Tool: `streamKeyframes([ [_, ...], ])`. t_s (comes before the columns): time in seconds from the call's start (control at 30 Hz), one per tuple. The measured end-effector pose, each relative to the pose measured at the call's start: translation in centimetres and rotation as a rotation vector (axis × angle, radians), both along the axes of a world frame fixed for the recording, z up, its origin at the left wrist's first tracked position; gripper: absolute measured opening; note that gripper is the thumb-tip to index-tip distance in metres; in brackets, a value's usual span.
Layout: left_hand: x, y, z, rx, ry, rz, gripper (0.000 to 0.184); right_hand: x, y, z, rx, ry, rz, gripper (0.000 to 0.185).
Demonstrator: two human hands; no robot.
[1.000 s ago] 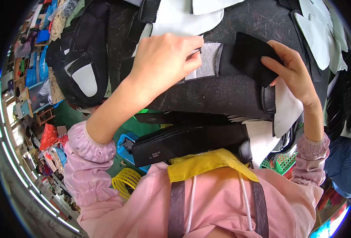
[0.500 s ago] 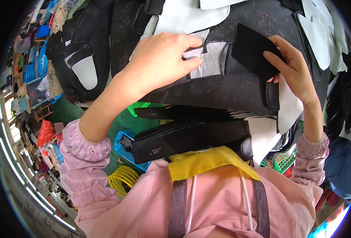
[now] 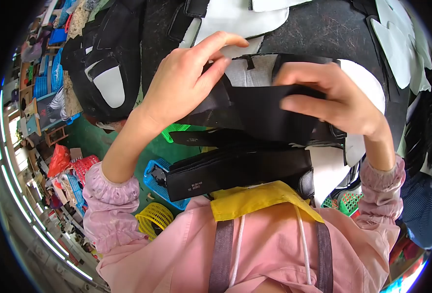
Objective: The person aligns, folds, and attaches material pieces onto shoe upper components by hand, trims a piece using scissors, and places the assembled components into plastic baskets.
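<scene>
My right hand (image 3: 335, 100), slightly blurred, pinches a flat black piece of material (image 3: 270, 115) between thumb and fingers. That piece hangs in front of a black part with a grey fabric lining (image 3: 252, 71), which lies on the dark work surface (image 3: 318, 31). To the left of the lining hovers my left hand (image 3: 184, 80), thumb and index finger apart and nothing seen between them. Its lower fingers are partly hidden behind the hand.
Stacked black panels (image 3: 240, 171) lie at the near edge, above a yellow cloth (image 3: 265, 198) on my lap. White pieces (image 3: 248, 17) lie at the back, more white cutouts (image 3: 397, 49) at right. Black pieces (image 3: 103, 53) are heaped left. Blue (image 3: 152, 178) and yellow baskets (image 3: 155, 217) stand below.
My right hand has moved left and down, bringing the black piece in front of the grey-lined part. My left hand has shifted left, off the grey lining.
</scene>
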State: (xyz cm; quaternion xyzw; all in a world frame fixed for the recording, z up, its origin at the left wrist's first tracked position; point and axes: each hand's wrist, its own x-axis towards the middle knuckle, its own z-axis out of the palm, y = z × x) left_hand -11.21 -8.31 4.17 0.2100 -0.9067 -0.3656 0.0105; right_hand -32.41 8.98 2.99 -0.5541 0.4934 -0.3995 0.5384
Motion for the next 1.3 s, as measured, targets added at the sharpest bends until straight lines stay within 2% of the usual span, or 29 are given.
streamKeyframes([
  [0.03,0.1,-0.2,-0.3,0.018,0.054,0.007,0.031,0.5,-1.1,0.9,0.072,0.025,0.028,0.021],
  [0.13,0.4,-0.8,-1.2,0.075,0.165,0.026,0.030,1.5,-2.8,0.2,0.053,0.154,-0.040,0.023],
  [0.3,0.6,0.1,-0.2,0.151,0.091,0.052,0.037,1.8,-3.6,-0.9,0.044,0.220,-0.128,0.026],
  [0.4,0.7,0.1,-1.1,0.090,0.116,0.040,0.045,1.8,-3.6,-0.8,0.042,0.305,-0.155,0.023],
  [0.53,0.7,-0.1,-0.9,0.021,0.087,-0.015,0.037,1.3,-2.5,0.0,-0.076,0.726,-0.281,0.014],
  [0.63,0.7,-0.3,-1.2,0.009,0.126,-0.091,0.024,0.9,-1.9,-1.8,-0.194,0.605,-0.336,0.014],
  [0.73,0.5,0.1,-1.1,-0.014,0.177,-0.103,0.016,0.9,-2.0,-2.1,-0.280,0.599,-0.382,0.012],
  [0.93,0.5,0.1,-0.9,-0.126,0.138,-0.154,0.018,0.7,-2.1,-1.7,-0.229,0.604,-0.356,0.012],
  [1.3,0.3,0.0,-0.8,-0.317,0.119,-0.258,0.016,0.7,-2.9,-2.8,-0.346,0.660,-0.376,0.013],
])
